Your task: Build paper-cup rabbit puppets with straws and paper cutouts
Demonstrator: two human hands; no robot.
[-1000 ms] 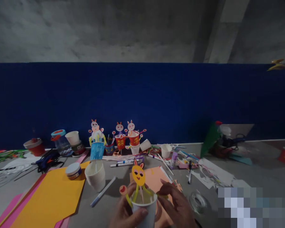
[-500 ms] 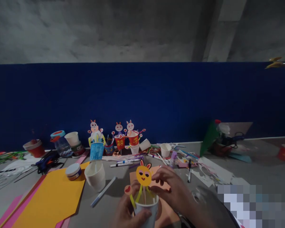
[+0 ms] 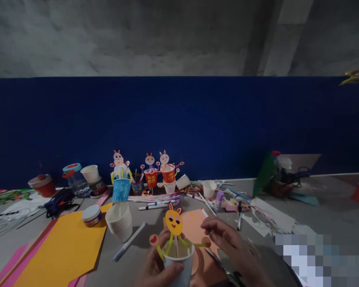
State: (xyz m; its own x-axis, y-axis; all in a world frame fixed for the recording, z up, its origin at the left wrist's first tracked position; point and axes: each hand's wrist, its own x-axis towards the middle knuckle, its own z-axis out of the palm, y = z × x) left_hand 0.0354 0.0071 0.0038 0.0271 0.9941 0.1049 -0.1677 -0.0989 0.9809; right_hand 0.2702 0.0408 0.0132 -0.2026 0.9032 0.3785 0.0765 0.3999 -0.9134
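A white paper cup stands low in the middle, with my left hand wrapped around it and the thumb across its front. From the cup rises a stick bearing a yellow paper rabbit face with upright ears. Bent yellow pipe-cleaner arms come out over the rim; the left one ends in a round paper paw with a red heart. On the right, the other arm ends in a shaded round disc. My right hand is beside that disc, fingers loosely curved and apart, apparently holding nothing.
Scissors lie on an orange sheet behind the cup. Left are stacked white cups, a marker, a white-lidded jar and yellow paper. Finished rabbit cups line the back; paper scraps lie right.
My right hand has moved right, away from the rabbit face, and the right arm's disc now shows. The cup and face have shifted slightly left in my left hand.
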